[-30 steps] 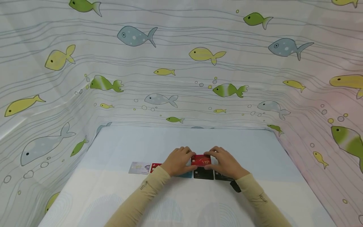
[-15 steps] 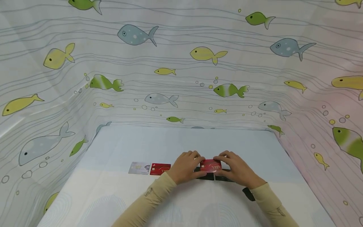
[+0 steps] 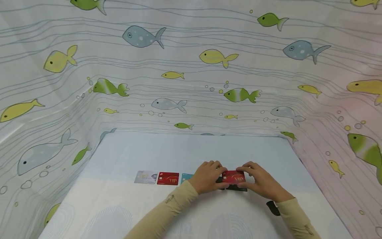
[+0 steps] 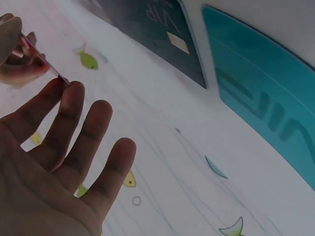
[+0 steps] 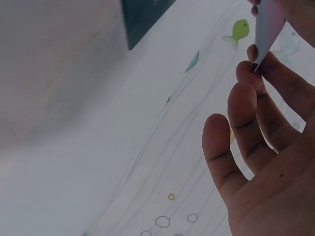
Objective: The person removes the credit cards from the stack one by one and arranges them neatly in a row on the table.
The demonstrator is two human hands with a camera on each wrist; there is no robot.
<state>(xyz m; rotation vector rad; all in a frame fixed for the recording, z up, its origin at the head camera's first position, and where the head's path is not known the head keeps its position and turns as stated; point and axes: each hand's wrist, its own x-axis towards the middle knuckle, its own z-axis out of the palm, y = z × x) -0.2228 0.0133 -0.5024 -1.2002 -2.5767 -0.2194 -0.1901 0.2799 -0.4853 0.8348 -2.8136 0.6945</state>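
A red VIP card point(image 3: 233, 177) is held up between both hands above the row of cards. My left hand point(image 3: 208, 177) pinches its left edge with thumb and fingertips. My right hand point(image 3: 261, 181) pinches the right edge the same way. In the left wrist view the red card point(image 4: 45, 60) appears nearly edge-on; the right wrist view shows its pale back point(image 5: 268, 29). Just below the held card lies a black card point(image 3: 236, 188), partly covered by it. Another dark card point(image 4: 157, 34) and a teal card point(image 4: 261, 78) are partly hidden behind my left hand in the head view.
Further left in the row lie a second red VIP card point(image 3: 168, 178) and a silver card point(image 3: 145, 177). They rest on a pale table point(image 3: 191, 149) enclosed by fish-patterned curtain point(image 3: 191, 86). A black object point(image 3: 273, 208) sits at my right wrist.
Both hands have moved to the right with the red card between them, passing over the dark cards. The second red card and part of the blue one have come into sight on the left.
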